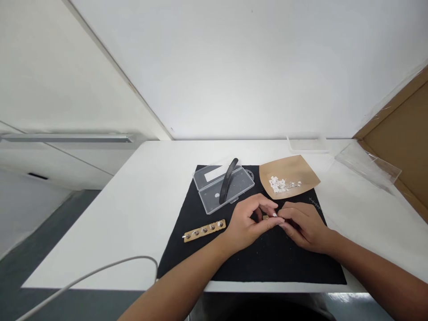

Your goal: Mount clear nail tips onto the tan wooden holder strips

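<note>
Over the black mat (pixel 267 263), my left hand (pixel 245 220) and my right hand (pixel 302 225) meet at the fingertips. A tiny white piece, which looks like a false nail tip (pixel 275 215), shows between the thumb and forefinger of my left hand. My right thumb and forefinger are pinched together against it; what lies between them is hidden. Behind my fingers a bit of tan material (pixel 265 217) peeks out, mostly covered. Left of my left hand lies a tan strip (pixel 204 230) with several round metal holders, some carrying white nail tips.
An open clear plastic case (pixel 214 205) lies at the mat's back, with a curved black nail file (pixel 228 180) across it. Brown paper (pixel 301 167) holds many white nail tips (pixel 277 184). Clear trays (pixel 368 167) stand at the back right; a white cable (pixel 110 266) hangs front left.
</note>
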`<state>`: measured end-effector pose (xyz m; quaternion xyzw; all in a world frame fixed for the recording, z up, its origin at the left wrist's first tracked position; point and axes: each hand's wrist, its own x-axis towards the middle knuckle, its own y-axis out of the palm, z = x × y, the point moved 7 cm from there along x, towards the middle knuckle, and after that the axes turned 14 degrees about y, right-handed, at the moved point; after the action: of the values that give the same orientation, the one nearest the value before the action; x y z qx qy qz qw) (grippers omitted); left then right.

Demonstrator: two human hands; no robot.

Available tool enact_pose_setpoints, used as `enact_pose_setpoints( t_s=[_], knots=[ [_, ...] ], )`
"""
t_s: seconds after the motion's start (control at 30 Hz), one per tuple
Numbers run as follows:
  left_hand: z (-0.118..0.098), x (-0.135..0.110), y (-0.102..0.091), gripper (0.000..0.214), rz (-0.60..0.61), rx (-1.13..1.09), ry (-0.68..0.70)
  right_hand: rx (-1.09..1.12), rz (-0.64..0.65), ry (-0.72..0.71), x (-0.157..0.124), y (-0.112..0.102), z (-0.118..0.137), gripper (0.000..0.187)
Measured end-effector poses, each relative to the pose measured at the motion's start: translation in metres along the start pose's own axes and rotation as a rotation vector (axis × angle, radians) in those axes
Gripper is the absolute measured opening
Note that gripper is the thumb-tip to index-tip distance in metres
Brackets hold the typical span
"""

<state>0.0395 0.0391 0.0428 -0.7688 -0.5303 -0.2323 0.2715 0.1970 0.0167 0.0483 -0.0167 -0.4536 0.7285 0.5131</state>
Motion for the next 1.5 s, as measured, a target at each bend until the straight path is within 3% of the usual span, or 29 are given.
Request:
enact_pose_setpoints(
  t_s=[0.3,0.7,0.97,1.27,1.4,1.5],
  knots=[
    [-0.014,0.004,-0.003,0.011,-0.022,0.056,0.202,-0.114,-0.011,-0.031,0.000,-0.003,-0.003,0.008],
    [-0.016,0.006,-0.002,0.007,0.013,0.047,0.204,-0.147,-0.052,-0.035,0.000,-0.004,-0.008,0.011],
    [-0.008,0.006,0.002,0.005,0.104,0.000,0.056,-0.213,-0.066,-0.065,0.000,-0.004,-0.007,0.013],
    [-0.005,0.006,0.002,0.009,0.147,0.003,-0.015,-0.274,-0.052,-0.108,0.002,-0.003,-0.004,0.014],
    [-0.002,0.005,0.000,0.009,0.128,0.045,-0.007,-0.286,-0.032,-0.115,0.002,-0.002,-0.003,0.017],
    [-0.004,0.006,-0.002,0.005,0.092,0.124,0.078,-0.273,-0.035,-0.102,0.003,-0.002,-0.003,0.019]
  ],
)
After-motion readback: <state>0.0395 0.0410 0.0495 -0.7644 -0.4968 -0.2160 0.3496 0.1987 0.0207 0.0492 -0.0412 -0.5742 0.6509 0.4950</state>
